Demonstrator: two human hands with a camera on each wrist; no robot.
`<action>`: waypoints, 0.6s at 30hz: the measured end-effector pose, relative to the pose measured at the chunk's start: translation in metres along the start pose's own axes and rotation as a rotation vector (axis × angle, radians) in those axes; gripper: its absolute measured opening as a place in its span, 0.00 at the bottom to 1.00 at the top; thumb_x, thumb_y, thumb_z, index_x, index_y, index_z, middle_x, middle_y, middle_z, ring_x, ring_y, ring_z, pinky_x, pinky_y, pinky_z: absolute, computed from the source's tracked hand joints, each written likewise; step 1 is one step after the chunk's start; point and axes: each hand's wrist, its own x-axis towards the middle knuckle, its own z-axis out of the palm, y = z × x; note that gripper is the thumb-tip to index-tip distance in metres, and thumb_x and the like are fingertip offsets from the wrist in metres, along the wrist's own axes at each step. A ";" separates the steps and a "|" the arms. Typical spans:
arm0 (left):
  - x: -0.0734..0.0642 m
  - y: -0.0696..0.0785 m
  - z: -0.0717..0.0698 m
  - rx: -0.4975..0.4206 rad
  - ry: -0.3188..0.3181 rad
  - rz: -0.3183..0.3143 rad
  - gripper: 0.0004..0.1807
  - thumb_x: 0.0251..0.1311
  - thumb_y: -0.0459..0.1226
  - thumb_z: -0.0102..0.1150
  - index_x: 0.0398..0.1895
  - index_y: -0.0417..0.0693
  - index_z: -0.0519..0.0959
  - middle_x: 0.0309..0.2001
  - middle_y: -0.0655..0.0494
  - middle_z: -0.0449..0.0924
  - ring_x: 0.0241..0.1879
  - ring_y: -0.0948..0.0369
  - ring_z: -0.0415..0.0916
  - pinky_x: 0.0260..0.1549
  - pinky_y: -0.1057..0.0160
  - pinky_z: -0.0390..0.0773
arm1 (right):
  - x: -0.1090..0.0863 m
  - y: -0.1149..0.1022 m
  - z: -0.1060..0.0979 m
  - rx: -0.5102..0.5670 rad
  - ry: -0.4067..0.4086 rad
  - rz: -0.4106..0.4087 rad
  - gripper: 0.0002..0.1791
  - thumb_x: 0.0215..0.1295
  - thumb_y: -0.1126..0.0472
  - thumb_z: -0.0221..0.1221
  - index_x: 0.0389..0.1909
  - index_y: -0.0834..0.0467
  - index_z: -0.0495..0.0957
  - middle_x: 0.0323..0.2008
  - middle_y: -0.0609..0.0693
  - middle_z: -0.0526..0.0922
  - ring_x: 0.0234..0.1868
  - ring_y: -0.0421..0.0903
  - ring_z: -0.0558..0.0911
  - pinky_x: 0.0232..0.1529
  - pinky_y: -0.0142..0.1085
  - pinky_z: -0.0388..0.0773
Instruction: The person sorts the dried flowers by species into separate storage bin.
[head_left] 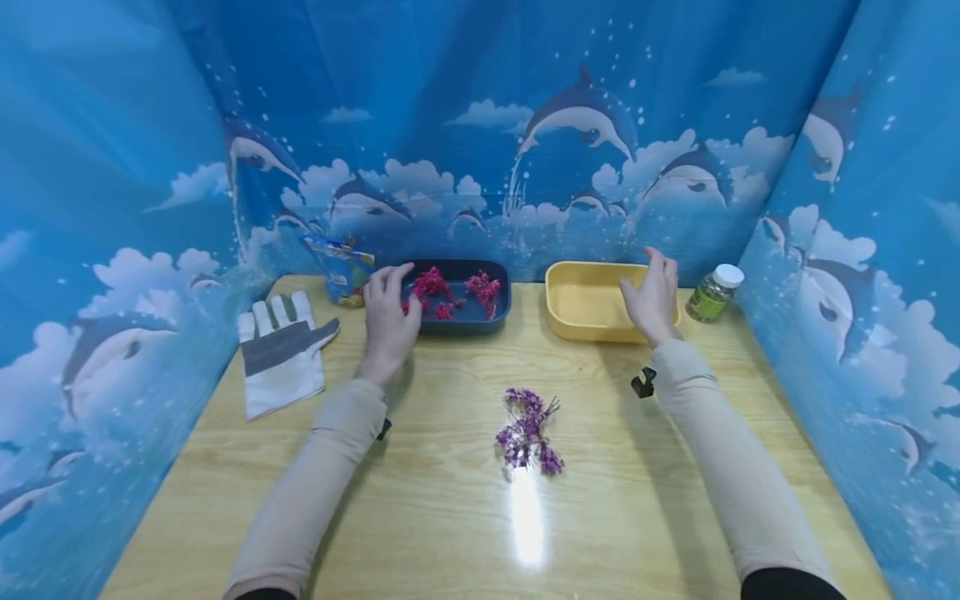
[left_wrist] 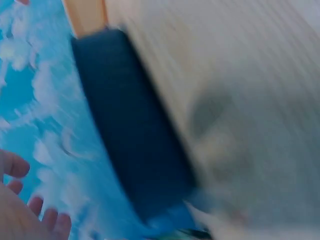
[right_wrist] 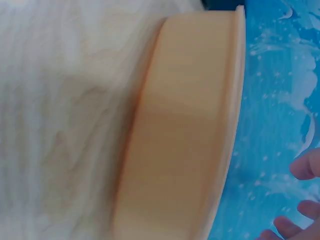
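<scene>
My left hand (head_left: pixel 390 321) hovers at the left end of a dark blue tray (head_left: pixel 461 328) with several bunches of pink dried flowers (head_left: pixel 431 285) inside. In the left wrist view, the fingers (left_wrist: pixel 50 218) look loosely bent and hold nothing; the tray's outer wall (left_wrist: pixel 132 125) is blurred. Over the right end of a yellow tray (head_left: pixel 592 332) is my right hand (head_left: pixel 654 300), thumb and fingers spread. The right wrist view shows this yellow tray's side (right_wrist: pixel 170 125) apart from the fingertips (right_wrist: pixel 287 227). Between the arms, a bunch of purple dried flowers (head_left: pixel 525 429) lies on the table.
A white and grey work glove (head_left: pixel 281 358) lies at the left, near a blue packet (head_left: pixel 341 271) standing behind. At the right back stands a jar with a white lid (head_left: pixel 714 293). Blue dolphin-print curtains (head_left: pixel 465 108) enclose the wooden table (head_left: pixel 450 500) on three sides.
</scene>
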 end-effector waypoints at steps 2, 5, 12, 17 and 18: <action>-0.002 0.017 0.005 0.016 -0.022 0.078 0.27 0.65 0.31 0.61 0.68 0.48 0.76 0.60 0.41 0.75 0.59 0.43 0.72 0.56 0.44 0.78 | -0.003 0.008 -0.003 -0.010 0.026 0.027 0.39 0.79 0.59 0.52 0.85 0.52 0.48 0.82 0.64 0.49 0.81 0.64 0.55 0.77 0.63 0.63; -0.011 0.047 0.008 0.061 -0.132 0.114 0.28 0.64 0.34 0.63 0.69 0.50 0.75 0.57 0.45 0.77 0.55 0.46 0.76 0.47 0.46 0.82 | -0.007 0.020 -0.006 -0.002 0.076 0.078 0.40 0.78 0.58 0.53 0.85 0.52 0.47 0.82 0.62 0.49 0.82 0.62 0.55 0.79 0.61 0.62; -0.036 0.107 0.017 0.124 -0.540 0.115 0.26 0.69 0.44 0.65 0.68 0.55 0.74 0.54 0.52 0.81 0.50 0.55 0.80 0.43 0.54 0.85 | -0.014 0.045 -0.010 0.041 0.194 0.154 0.43 0.71 0.61 0.59 0.83 0.57 0.50 0.80 0.62 0.55 0.80 0.60 0.60 0.82 0.55 0.61; -0.063 0.129 0.036 0.191 -0.783 0.138 0.25 0.71 0.51 0.62 0.68 0.57 0.74 0.58 0.53 0.80 0.52 0.55 0.81 0.47 0.55 0.85 | -0.017 0.058 -0.013 0.051 0.202 0.207 0.43 0.71 0.60 0.58 0.83 0.59 0.49 0.79 0.65 0.55 0.79 0.62 0.61 0.82 0.54 0.61; -0.068 0.131 0.040 0.212 -0.821 0.146 0.25 0.70 0.52 0.62 0.66 0.57 0.75 0.58 0.54 0.80 0.52 0.56 0.81 0.46 0.55 0.85 | -0.018 0.059 -0.014 0.060 0.191 0.224 0.44 0.72 0.60 0.58 0.83 0.59 0.48 0.79 0.65 0.55 0.79 0.62 0.61 0.82 0.54 0.61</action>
